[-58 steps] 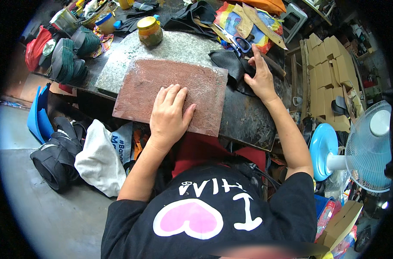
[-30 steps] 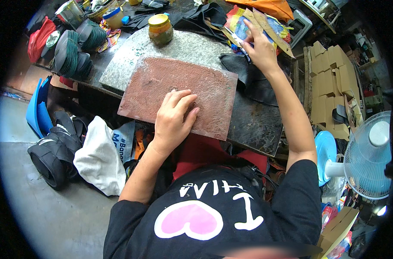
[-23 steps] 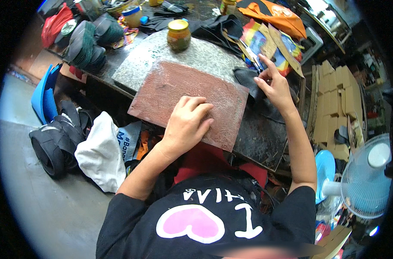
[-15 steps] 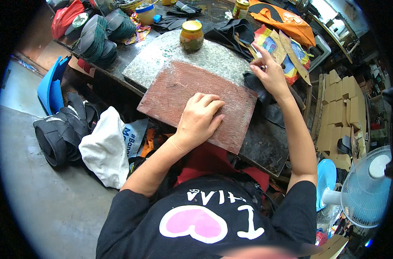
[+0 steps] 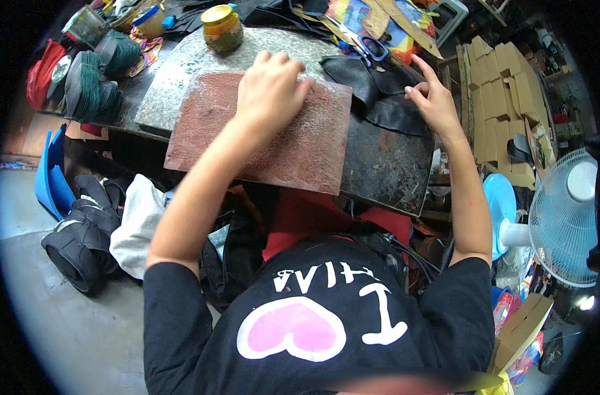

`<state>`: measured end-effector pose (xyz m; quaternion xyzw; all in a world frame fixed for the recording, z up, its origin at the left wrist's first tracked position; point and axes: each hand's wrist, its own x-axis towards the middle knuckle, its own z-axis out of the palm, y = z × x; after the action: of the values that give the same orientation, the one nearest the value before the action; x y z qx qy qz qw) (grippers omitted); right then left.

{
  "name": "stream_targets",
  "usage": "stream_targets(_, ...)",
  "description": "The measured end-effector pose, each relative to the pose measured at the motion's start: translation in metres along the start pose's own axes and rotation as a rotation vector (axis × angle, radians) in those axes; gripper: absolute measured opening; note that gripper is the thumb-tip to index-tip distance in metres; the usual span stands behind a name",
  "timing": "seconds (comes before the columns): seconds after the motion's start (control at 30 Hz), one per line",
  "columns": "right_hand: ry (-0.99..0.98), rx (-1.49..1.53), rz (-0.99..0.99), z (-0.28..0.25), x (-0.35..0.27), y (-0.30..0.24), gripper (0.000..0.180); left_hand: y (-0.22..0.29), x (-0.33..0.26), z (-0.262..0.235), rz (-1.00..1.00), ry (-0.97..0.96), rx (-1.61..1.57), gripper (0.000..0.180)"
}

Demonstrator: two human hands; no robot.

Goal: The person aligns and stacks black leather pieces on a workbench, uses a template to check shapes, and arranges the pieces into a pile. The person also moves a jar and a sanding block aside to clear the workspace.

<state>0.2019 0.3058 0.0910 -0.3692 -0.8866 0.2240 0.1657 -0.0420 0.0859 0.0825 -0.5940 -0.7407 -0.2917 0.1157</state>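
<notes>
A reddish-brown, scuffed rectangular board (image 5: 313, 148) lies partly over a speckled grey slab (image 5: 175, 92) on the workbench. My left hand (image 5: 270, 89) is over the board's far part, fingers curled downward; its fingertips are hidden, so anything in them cannot be made out. To the right, my right hand (image 5: 433, 99) has its index finger stretched out and the others bent, with nothing visible between them. It is close to black leather-like pieces (image 5: 395, 108) beside the board. Beyond these lie scissors (image 5: 372, 49) with blue handles.
A yellow-lidded jar (image 5: 222, 29) stands on the slab. Green thread spools (image 5: 82, 85) sit at the bench's left end. Stacked cardboard boxes (image 5: 497, 105) and a fan (image 5: 567, 217) are on the right. Rolled black material (image 5: 82, 257) and a whitish cloth (image 5: 135, 230) are at lower left.
The whole view has shifted. My left hand has moved from the board's near part toward its far edge. My right hand has drawn back rightward, and the blue-handled scissors now show.
</notes>
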Motion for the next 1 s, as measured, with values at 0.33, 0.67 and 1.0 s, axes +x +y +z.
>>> stream_targets(0.33,0.073,-0.058,-0.136,0.011,-0.056,0.048,0.082,-0.003,0.064,0.063,-0.143,-0.214,-0.117,0.028)
stream_targets(0.67,0.038,0.805,-0.196,-0.049,-0.047,-0.005,0.069,-0.031,0.074,0.072,-0.233,-0.144,-0.564,0.014)
stream_targets(1.0,-0.105,0.705,-0.021,0.001,-0.048,-0.032,0.065,-0.063,-0.001,-0.032,-0.317,0.061,-0.343,0.017)
